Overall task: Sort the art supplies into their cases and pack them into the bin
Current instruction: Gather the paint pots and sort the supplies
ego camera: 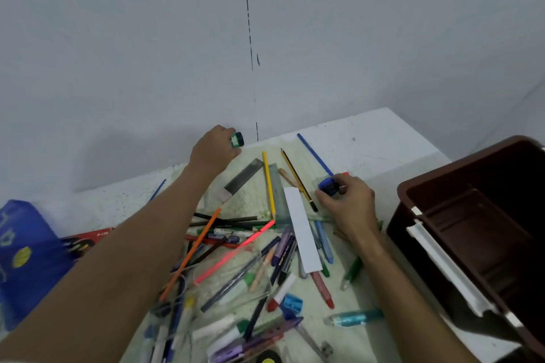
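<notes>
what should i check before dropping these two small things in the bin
1. Left hand grips the green item: ok.
2. Right hand grips the blue item: ok.
3. Bin open, beside the right hand: ok.
4. Room left in the bin: ok, its floor looks bare.
5. What the two items are: cannot tell, too small.
6. Pens and pencils sorted: not ok, loose on the table.

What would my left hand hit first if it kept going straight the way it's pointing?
Probably the wall. The left hand, holding a small green jar, points up and away at the table's far edge, and nothing shows between it and the wall, though depth is unclear.
</notes>
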The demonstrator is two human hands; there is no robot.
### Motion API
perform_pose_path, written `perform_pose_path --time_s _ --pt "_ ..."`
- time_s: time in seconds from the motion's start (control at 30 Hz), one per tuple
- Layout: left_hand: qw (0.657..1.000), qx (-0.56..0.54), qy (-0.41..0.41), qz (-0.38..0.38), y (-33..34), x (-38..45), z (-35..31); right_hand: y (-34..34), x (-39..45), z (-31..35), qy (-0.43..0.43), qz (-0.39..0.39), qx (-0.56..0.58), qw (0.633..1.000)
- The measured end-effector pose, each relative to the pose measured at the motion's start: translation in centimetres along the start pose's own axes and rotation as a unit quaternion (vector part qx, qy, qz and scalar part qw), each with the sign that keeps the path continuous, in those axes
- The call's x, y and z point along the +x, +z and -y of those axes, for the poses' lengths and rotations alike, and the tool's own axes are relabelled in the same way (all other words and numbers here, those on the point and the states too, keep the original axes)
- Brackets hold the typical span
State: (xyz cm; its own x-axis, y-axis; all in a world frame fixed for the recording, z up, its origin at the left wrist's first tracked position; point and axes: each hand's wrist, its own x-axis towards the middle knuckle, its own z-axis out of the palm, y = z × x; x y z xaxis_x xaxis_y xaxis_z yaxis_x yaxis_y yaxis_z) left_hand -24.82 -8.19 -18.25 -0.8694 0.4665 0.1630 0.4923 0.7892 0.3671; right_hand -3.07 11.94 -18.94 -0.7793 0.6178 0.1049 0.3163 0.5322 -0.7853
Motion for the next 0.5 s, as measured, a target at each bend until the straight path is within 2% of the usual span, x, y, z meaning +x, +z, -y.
perform_pose_path --time_s 0.2,0.3,0.5 --pt "0.999 0.005 -0.002 -0.032 0.4 0.6 0.3 0.4 0.3 -0.2 -0.015 -0.015 -0.025 0.999" --pt "0.997 -0.049 0.009 -0.052 -0.3 -0.9 -0.7 0.2 -0.5 0.3 -0.034 -0.006 0.015 0.999" --pt "0.975 -0.200 -0.064 -0.071 -3.9 -9.8 -4.6 -1.1 -5.5 3.1 -0.085 0.061 0.065 0.992"
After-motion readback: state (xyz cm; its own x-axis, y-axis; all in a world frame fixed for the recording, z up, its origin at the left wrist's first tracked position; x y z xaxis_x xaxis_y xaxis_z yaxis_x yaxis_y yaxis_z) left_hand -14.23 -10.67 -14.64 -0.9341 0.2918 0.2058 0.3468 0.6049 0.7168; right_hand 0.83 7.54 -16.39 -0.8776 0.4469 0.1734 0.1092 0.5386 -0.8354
